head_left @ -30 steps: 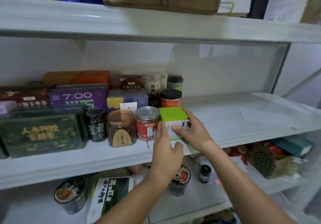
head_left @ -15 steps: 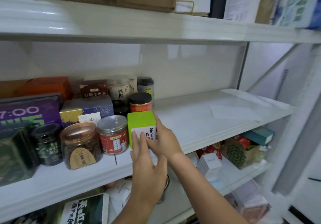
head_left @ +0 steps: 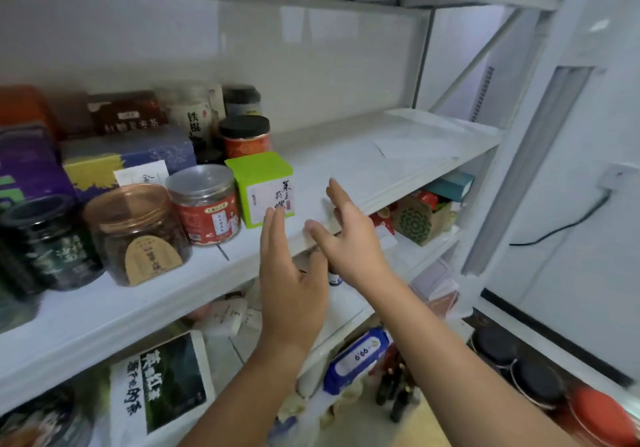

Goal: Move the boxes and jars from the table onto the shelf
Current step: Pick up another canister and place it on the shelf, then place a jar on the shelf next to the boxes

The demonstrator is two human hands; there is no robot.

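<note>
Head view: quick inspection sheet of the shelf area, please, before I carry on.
surface: white shelf, a sheet of paper lying on its right half.
job's things: green box upright near the front edge, beside the red jar and amber jar; more boxes and jars behind.
clutter: crowded lower shelf, wipes pack among it.
grips: left hand open, fingertips at the green box, contact unclear; right hand open, holding nothing.
cables: black cable hanging from a wall socket.
surroundings: white wall to the right.
</note>
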